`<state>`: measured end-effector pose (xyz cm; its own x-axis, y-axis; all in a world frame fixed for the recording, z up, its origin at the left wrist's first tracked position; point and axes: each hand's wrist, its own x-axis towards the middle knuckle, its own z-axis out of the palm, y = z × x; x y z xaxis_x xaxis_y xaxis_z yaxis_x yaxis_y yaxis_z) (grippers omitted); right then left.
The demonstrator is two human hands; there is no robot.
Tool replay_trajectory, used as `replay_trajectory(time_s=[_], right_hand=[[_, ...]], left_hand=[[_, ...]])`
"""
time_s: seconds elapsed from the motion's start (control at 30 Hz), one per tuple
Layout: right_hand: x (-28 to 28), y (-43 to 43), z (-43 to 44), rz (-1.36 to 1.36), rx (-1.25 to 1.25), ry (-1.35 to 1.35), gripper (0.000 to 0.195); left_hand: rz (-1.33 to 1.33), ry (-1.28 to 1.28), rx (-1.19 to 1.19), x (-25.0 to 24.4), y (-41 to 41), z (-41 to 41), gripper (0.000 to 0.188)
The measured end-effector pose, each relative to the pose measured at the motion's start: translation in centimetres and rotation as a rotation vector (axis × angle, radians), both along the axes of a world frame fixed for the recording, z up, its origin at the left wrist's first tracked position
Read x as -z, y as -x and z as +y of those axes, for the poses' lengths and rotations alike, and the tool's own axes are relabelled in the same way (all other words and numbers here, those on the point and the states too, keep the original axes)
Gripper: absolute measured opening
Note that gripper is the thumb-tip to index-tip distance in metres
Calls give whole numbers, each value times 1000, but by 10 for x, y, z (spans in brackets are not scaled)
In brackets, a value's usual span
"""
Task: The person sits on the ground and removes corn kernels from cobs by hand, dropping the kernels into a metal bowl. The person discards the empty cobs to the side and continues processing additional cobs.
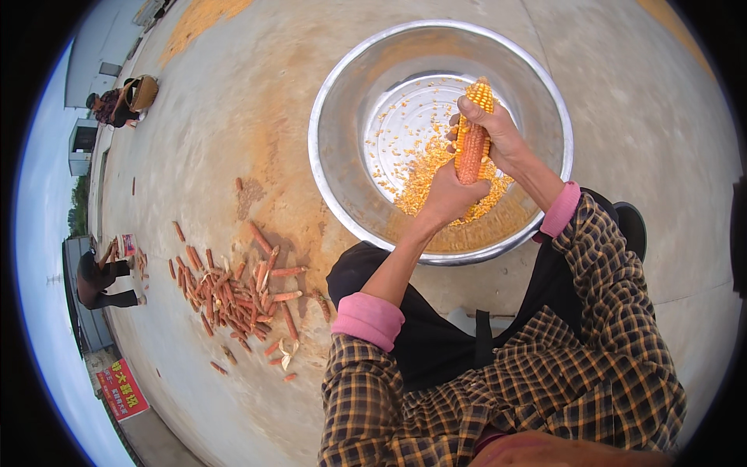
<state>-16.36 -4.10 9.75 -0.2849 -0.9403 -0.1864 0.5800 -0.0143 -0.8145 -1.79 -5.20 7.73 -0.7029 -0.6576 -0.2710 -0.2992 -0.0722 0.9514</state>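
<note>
A partly shelled ear of corn point(470, 153) is held upright over a wide metal basin point(344, 122). Yellow kernels cover its top and sides, while a bare reddish strip of cob shows along the lower front. My left hand point(454, 190) grips the ear's lower end, thumb to the right. Higher up, my right hand point(496, 131) wraps around the ear with its thumb pressed near the top; its fingertips show on the far side. Loose corn kernels point(421, 181) lie heaped on the basin floor beneath my hands, with more scattered beyond.
Left of the basin, a pile of bare corncobs point(233, 298) spreads over the concrete floor point(198, 146). One person holds a wicker basket point(145, 93) at far left; another bends with a bucket point(126, 245). A red banner with writing point(122, 390) hangs below. Grain point(198, 23) lies spread farther off.
</note>
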Motion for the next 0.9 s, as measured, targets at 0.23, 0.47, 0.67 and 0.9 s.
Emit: replay_trajectory(time_s=[0.23, 0.47, 0.67, 0.9], right_hand=[[2, 1, 0, 226, -20, -63, 23], [-11, -4, 5, 83, -78, -1, 32], [3, 19, 3, -12, -212, 61, 38], [19, 19, -2, 183, -84, 38, 33]], left_hand=[[177, -523, 112, -3, -6, -3, 23], [393, -704, 141, 3, -15, -7, 18], [335, -644, 191, 8, -16, -5, 18], [205, -284, 14, 9, -6, -1, 23]])
